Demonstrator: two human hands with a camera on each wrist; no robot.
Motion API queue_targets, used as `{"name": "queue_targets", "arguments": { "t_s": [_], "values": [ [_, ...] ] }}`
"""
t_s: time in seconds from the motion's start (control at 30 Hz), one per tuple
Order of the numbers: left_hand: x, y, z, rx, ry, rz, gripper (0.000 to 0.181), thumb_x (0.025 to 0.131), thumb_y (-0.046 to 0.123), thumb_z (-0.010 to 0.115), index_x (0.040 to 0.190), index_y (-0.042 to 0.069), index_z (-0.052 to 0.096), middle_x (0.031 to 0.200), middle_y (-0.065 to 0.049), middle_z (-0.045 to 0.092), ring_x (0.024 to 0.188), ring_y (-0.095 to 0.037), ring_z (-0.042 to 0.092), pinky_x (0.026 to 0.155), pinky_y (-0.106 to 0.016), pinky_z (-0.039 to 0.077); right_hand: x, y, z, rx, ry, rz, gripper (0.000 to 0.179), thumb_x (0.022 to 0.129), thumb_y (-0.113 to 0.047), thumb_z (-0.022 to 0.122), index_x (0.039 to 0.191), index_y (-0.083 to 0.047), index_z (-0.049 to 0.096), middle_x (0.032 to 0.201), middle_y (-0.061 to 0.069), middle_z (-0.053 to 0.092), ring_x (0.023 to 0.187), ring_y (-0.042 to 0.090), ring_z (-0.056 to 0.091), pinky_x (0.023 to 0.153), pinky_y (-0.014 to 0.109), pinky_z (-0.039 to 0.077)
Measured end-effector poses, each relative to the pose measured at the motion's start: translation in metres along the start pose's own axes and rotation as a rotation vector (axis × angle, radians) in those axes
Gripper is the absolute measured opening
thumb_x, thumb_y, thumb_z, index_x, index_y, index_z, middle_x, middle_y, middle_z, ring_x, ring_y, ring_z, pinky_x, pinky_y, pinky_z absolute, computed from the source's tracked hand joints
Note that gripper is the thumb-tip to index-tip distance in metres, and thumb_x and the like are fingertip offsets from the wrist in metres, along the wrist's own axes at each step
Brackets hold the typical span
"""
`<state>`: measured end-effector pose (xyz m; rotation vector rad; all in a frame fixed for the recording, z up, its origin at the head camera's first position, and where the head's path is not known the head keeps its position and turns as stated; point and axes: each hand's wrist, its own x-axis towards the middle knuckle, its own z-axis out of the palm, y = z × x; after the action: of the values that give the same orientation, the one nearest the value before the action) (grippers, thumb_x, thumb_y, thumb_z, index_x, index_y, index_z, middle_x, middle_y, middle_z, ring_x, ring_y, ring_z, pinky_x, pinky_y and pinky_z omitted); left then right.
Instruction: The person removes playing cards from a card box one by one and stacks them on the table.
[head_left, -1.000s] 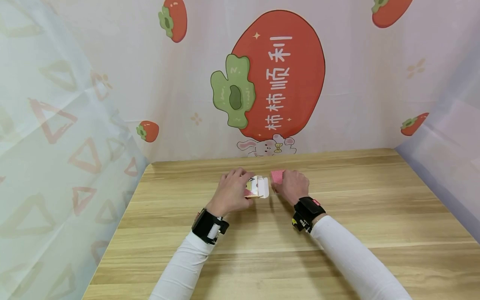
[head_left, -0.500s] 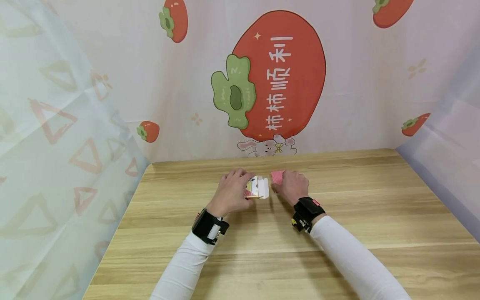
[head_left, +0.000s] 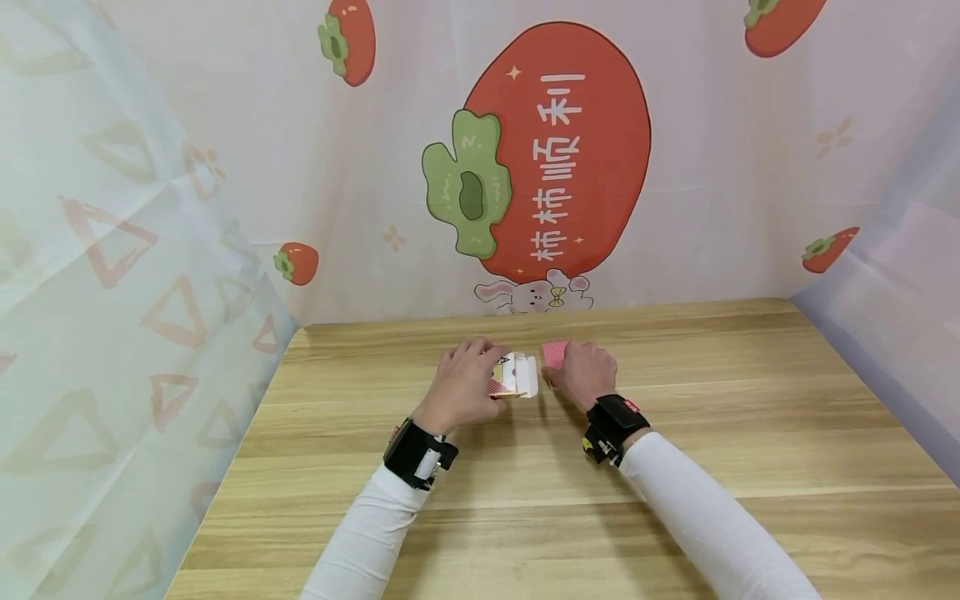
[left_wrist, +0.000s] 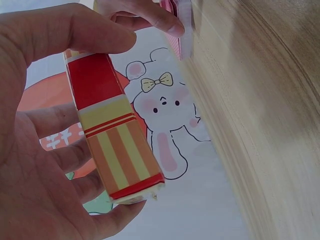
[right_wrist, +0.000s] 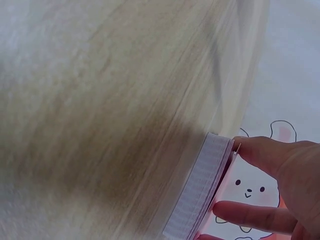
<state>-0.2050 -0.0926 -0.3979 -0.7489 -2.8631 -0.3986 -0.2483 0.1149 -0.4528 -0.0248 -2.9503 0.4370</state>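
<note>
My left hand grips a card box between thumb and fingers. Its white end flap stands open toward the right hand. Up close in the left wrist view, the box's side is red, orange and yellow striped. A deck of playing cards with pink backs is held by my right hand, a small gap away from the flap. The right wrist view shows the deck's white stacked edges low over the wood, one card slightly parted; whether the deck touches the table is unclear.
Both hands work near the back of a wooden table. Behind it hangs a white curtain printed with persimmons and a rabbit. Another patterned curtain closes off the left side. Black camera straps sit on both wrists.
</note>
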Motion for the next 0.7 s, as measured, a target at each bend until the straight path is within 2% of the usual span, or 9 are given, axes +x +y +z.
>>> {"name": "queue_targets", "arguments": {
  "t_s": [0.47,0.7],
  "values": [
    [-0.0014,0.0004,-0.0014,0.013,-0.002,0.006,0.072,0.062,0.031,0.076,0.128,0.018,0.05,0.117,-0.003,0.049,0.112,-0.025,0.044,0.092,-0.05,0.031,-0.0001,0.0004,0.0008,-0.006,-0.01,0.014,0.041,0.072,-0.049,0.068,0.068,-0.011,0.055,0.061,0.005,0.05,0.055,0.022,0.049,0.043,0.034,0.035],
    [-0.0016,0.0014,-0.002,0.008,-0.007,0.003,0.074,0.062,0.032,0.077,0.129,0.018,0.05,0.118,-0.003,0.049,0.112,-0.024,0.044,0.093,-0.049,0.031,-0.0002,0.0007,0.0018,-0.005,0.01,-0.008,0.04,0.072,-0.047,0.069,0.066,-0.011,0.054,0.06,0.004,0.05,0.053,0.021,0.049,0.043,0.034,0.035]
  ]
}}
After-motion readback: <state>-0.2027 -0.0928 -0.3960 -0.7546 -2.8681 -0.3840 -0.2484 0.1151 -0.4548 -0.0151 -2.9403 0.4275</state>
